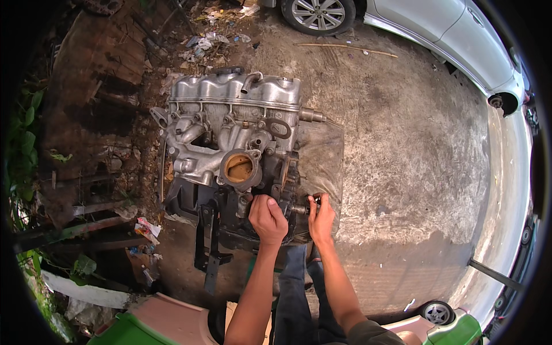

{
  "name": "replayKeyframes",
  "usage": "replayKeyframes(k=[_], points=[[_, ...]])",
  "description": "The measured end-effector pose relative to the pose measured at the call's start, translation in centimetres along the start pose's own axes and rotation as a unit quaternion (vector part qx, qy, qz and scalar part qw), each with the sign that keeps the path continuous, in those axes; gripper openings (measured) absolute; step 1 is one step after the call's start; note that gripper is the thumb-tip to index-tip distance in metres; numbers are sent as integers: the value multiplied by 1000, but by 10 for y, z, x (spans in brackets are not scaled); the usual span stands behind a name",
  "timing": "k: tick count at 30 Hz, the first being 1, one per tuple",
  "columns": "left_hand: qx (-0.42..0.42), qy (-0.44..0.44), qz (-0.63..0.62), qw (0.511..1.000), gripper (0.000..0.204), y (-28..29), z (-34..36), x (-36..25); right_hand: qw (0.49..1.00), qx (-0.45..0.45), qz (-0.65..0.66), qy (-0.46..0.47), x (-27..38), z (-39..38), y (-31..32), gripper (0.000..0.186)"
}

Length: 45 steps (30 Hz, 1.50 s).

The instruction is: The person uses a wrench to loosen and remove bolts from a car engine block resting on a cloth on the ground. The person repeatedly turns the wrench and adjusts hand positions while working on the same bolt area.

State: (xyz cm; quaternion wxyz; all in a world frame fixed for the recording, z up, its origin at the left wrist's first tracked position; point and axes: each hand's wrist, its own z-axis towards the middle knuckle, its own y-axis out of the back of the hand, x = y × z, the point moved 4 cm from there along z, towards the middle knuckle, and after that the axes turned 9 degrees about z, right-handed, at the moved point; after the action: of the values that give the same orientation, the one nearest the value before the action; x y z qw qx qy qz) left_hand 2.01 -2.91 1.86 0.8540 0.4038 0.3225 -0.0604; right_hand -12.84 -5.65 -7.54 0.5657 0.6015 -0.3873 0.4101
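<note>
A metal engine point(234, 92) with a silver valve cover and intake manifold stands on a worn sheet point(325, 149), above dark lower castings and a black bracket point(210, 241). Its round intake opening point(240, 171) shows a brownish plate inside. My left hand point(267, 221) is closed against the dark castings below that opening, fingertips hidden, so what it grips is unclear. At the engine's lower right, my right hand point(321, 218) pinches a small dark fitting point(314, 199) on the end of a protruding shaft point(300, 209).
A silver car point(420, 23) stands at the top right. Litter point(204, 46), rusty boards point(98, 69) and plants point(29, 121) line the left side. Stained concrete point(408, 172) spreads rightward. Green and pink panels point(144, 319) and a wheel point(437, 313) lie along the lower edge.
</note>
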Motion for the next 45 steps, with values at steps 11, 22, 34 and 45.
replayKeyframes(k=[11, 22, 34, 45], points=[[-1, 5, -2, 1000, 33, -1, -2, -2, 980, 86, 109, -141, -12, 39, -7, 17], [5, 2, 1, 1000, 33, -1, -1, -2, 975, 99, 158, -120, -21, 60, -21, 25], [-1, -4, 3, 1000, 32, -1, 0, -3, 978, 91, 149, -118, -8, 59, -23, 24], [13, -5, 11, 1000, 28, 0, -1, -2, 990, 135, 50, 10, 14, 18, -8, 18]])
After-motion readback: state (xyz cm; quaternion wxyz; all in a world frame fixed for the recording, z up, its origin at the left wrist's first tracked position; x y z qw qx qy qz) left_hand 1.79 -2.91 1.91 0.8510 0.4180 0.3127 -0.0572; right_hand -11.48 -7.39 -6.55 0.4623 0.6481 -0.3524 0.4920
